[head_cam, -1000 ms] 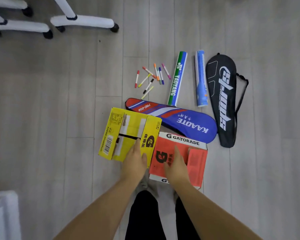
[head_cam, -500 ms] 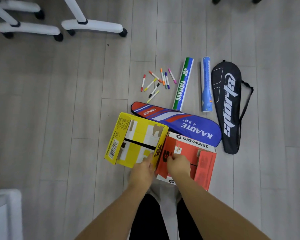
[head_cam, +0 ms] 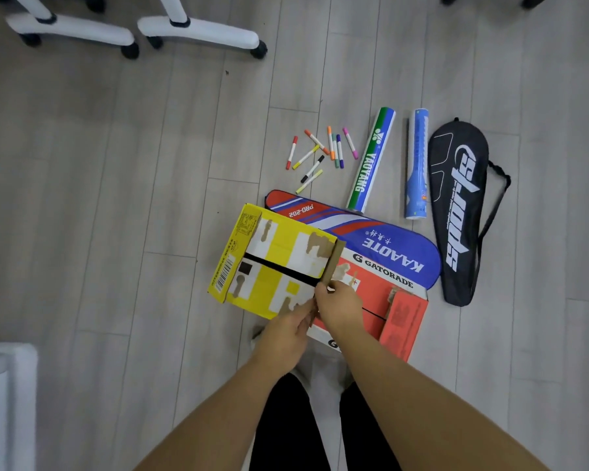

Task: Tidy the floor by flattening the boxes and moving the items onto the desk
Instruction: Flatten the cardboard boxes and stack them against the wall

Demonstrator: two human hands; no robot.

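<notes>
— Where do we have the yellow box (head_cam: pixel 276 266) right now?

— On the floor (head_cam: pixel 116 198) just ahead of our feet, lying beside the orange Gatorade box (head_cam: pixel 388 300) and touching it. A brown cardboard flap (head_cam: pixel 334 263) stands up on edge along the seam between the two.

— And our hands?

— Both are at that flap. Our right hand (head_cam: pixel 339 305) is closed around its near end, fingers pinching the cardboard. Our left hand (head_cam: pixel 286 331) is curled against the near right corner of the yellow box, fingers bent onto the edge; whether it truly grips or only presses, we cannot tell.

— What lies beyond the boxes?

— The blue Kaaote racket cover (head_cam: pixel 371 239) runs slantwise behind both boxes, its near edge tucked under the orange one. Past it, two shuttlecock tubes lie nearly side by side: the green-and-white tube (head_cam: pixel 371 161) touching the cover's far edge, and the blue tube (head_cam: pixel 417 164) just to its right. The black racket bag (head_cam: pixel 459 205) lies at the far right, its strap looped out to the side.

— And the pens?

— The coloured markers (head_cam: pixel 320 154) are scattered left of the green tube. Farther off, white wheeled legs (head_cam: pixel 198 28) stand at the top left.
</notes>
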